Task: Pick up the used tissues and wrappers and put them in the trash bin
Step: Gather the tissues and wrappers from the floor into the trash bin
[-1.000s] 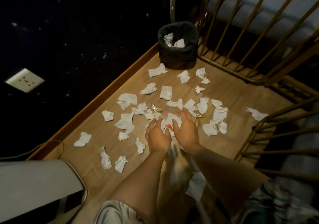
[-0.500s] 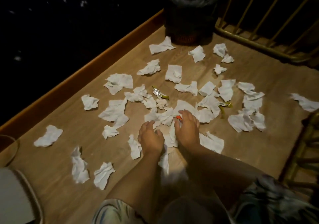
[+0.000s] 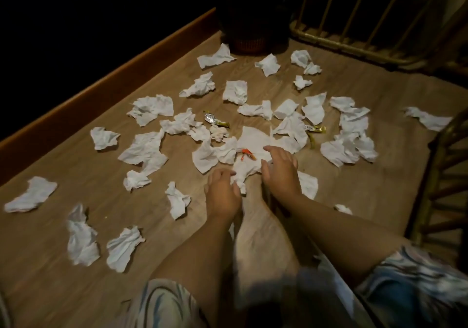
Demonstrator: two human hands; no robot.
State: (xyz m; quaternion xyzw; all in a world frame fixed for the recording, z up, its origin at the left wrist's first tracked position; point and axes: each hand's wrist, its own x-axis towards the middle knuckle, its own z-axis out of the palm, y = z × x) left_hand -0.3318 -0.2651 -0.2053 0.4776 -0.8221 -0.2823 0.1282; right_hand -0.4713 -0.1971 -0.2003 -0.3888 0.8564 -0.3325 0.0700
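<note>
White crumpled tissues (image 3: 152, 148) lie scattered all over a wooden floor (image 3: 379, 87), seen from above through a head-worn camera in dim, warm light. I count a few dozen pieces, thickest in the middle of the view and thinner toward the edges. Among them are a silver and green wrapper (image 3: 215, 120), a yellow-green wrapper (image 3: 315, 129) and a small orange wrapper (image 3: 247, 153) lying on a flat tissue (image 3: 253, 139).

Both arms reach forward to the nearest cluster. My left hand (image 3: 222, 191) has its fingers curled around a bunched tissue (image 3: 239, 179), gripping it at the near edge of the pile. My right hand (image 3: 279, 167) hangs just beside it with fingers relaxed and slightly bent, palm down over the flat tissue, touching or nearly touching it; it holds nothing that I can see.

The trash bin (image 3: 253, 24), dark and lined with a black bag, stands at the far end of the floor, in the corner beside a wooden railing (image 3: 342, 46). It is well apart from my hands, with loose tissues lying between.

I judge the step in hand to be gathering, very early in the task. To do it well, I would sweep the right hand inward so the flat tissue folds over the orange wrapper and traps it, then press both hands together into one bundle. Tissue is light and springy, so a loose hold could shed pieces on the way to the bin.
</note>
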